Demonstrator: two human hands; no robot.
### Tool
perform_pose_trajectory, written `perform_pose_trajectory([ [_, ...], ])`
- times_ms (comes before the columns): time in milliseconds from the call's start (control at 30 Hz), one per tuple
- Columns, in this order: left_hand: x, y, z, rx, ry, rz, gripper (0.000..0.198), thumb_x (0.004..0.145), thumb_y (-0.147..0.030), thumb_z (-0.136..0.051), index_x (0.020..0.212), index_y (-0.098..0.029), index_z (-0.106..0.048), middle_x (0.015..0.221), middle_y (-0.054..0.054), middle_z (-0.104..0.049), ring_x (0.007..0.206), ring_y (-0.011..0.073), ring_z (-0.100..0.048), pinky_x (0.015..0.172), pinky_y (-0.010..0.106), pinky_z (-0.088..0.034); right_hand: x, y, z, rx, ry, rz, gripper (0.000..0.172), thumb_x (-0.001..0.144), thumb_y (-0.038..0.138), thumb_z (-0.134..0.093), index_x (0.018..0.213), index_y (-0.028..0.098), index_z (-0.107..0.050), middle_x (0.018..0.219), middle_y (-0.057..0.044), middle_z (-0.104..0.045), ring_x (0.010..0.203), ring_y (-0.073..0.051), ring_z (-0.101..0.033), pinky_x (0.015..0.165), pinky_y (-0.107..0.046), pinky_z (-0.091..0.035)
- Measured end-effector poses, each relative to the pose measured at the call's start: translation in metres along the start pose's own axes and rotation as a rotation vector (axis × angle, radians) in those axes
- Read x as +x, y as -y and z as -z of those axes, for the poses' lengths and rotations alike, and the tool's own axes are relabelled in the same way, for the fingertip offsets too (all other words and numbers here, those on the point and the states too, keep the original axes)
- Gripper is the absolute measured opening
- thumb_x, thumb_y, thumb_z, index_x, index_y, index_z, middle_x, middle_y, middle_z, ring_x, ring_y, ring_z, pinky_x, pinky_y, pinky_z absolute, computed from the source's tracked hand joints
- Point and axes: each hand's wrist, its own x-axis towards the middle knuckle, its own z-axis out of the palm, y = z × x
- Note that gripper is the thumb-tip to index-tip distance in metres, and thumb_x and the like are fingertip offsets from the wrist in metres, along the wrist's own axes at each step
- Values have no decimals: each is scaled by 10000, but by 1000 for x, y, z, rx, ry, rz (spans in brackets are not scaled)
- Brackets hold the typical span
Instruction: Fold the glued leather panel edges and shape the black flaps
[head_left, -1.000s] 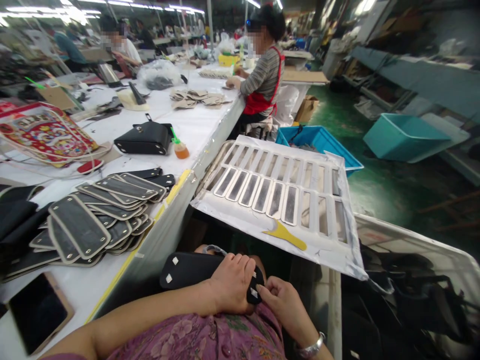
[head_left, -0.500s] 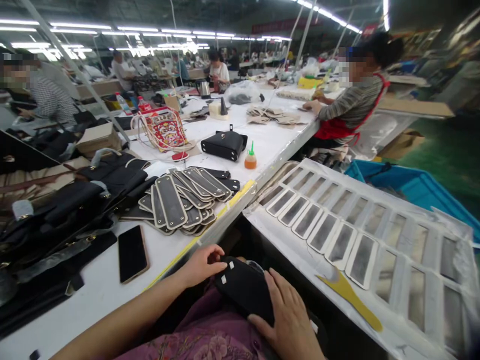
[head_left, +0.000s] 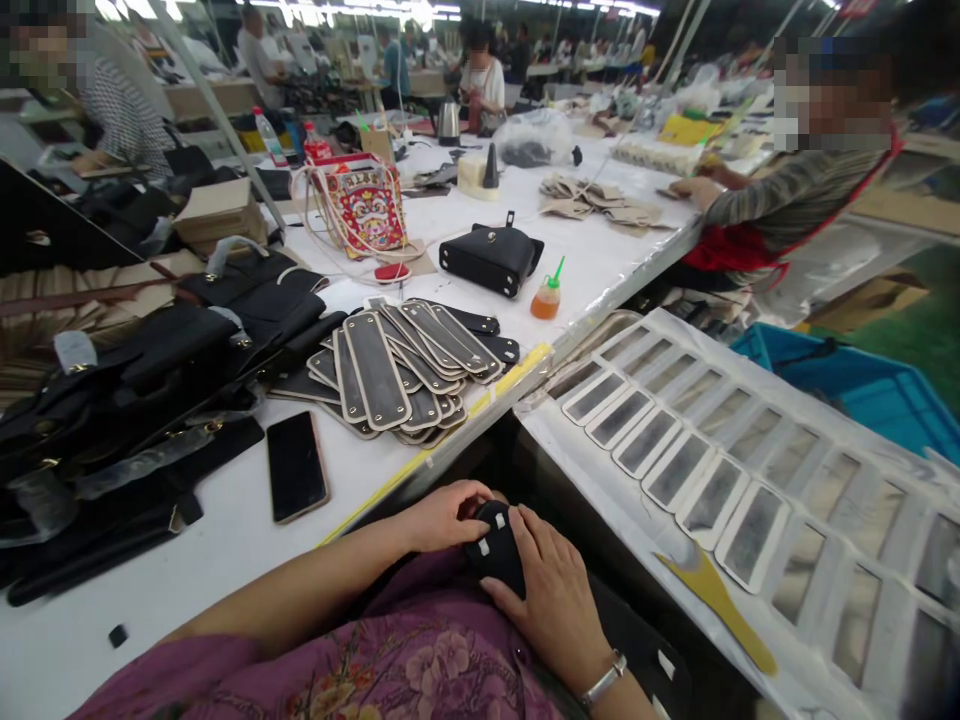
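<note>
A black oblong leather piece (head_left: 496,548) with small white square tabs lies on my lap, below the table edge. My left hand (head_left: 441,514) curls over its near end, fingers closed on it. My right hand (head_left: 551,590) lies on top of the piece, fingers bent and pressing it down; a silver bracelet sits on that wrist. Most of the piece is hidden under both hands.
A fan of grey-and-black oblong pieces (head_left: 409,365) lies on the white table (head_left: 225,540), beside a phone (head_left: 296,465) and black bags (head_left: 150,380). A small black bag (head_left: 491,257), an orange glue bottle (head_left: 546,298), a white slotted template board (head_left: 720,460), a yellow tool (head_left: 716,595). A seated person's arm (head_left: 757,200) rests on the table.
The view has swung left and down. My hands have drawn together over the black piece, covering more of it; my left hand has closed on its end.
</note>
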Motion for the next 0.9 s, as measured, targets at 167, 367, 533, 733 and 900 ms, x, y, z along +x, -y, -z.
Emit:
perform_pose_trajectory([
  [167, 1, 4, -1, 83, -4, -79, 376, 708, -160, -579, 1081, -180, -532, 929, 7, -559, 788, 139, -516, 703, 236, -421, -1, 4, -6, -148, -37, 57, 717, 818, 530, -507, 1357, 88, -339, 1407, -139, -314, 1245, -320, -310, 971, -472, -290],
  [367, -1, 12, 0, 88, -15, -119, 369, 755, -222, -607, 1115, -196, -535, 944, 15, -559, 812, 146, -524, 733, 252, -436, -8, 1, -2, -126, -174, 197, 483, 902, 463, -385, 1257, 154, -493, 1343, -49, -436, 1242, -254, -343, 1015, -410, -243],
  [533, -12, 17, 9, 110, 26, -220, 473, 768, -342, -645, 1200, -219, -496, 1103, 59, -523, 966, 181, -527, 853, 308, -447, -14, -3, 5, -29, -218, 243, 328, 922, 380, -392, 1148, 238, -583, 1242, 28, -536, 1201, -227, -390, 996, -381, -271],
  [733, -20, 24, 7, 341, 120, -498, 567, 744, -354, -687, 1260, -238, -479, 1426, 112, -251, 1291, 262, -296, 1062, 405, -284, -15, -1, 2, 28, -166, 229, 299, 903, 391, -442, 1154, 292, -571, 1269, 65, -509, 1217, -240, -366, 1001, -398, -262],
  [900, -15, 34, 5, 291, 109, -605, 379, 814, -284, -611, 1177, -185, -562, 1402, 136, -293, 1272, 249, -345, 1033, 366, -342, -17, 1, -10, 129, -237, 193, 282, 858, 395, -531, 1121, 310, -584, 1229, 68, -542, 1214, -252, -374, 1024, -424, -248],
])
